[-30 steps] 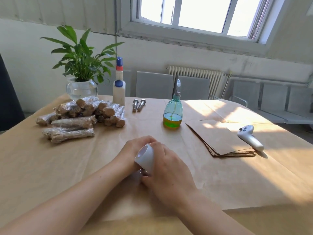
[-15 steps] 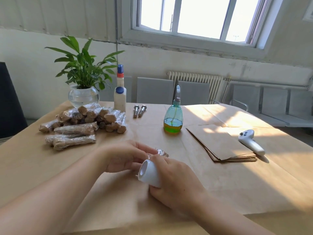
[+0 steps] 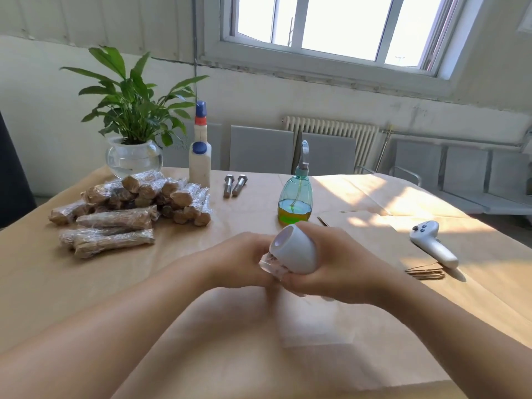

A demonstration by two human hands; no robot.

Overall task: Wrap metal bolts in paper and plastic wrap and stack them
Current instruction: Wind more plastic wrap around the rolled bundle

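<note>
Two bare forearms enter from the bottom edge. No sleeves show. Left hand (image 3: 241,262) and right hand (image 3: 339,266): no gloves, rings visible.

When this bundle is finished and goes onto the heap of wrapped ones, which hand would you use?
Probably the left hand. The pile of wrapped bolts lies on the left of the table, nearer that hand, and the right hand is busy gripping the white wrap dispenser.

Single head view, forward-down — close over table (image 3: 475,312), hands
</note>
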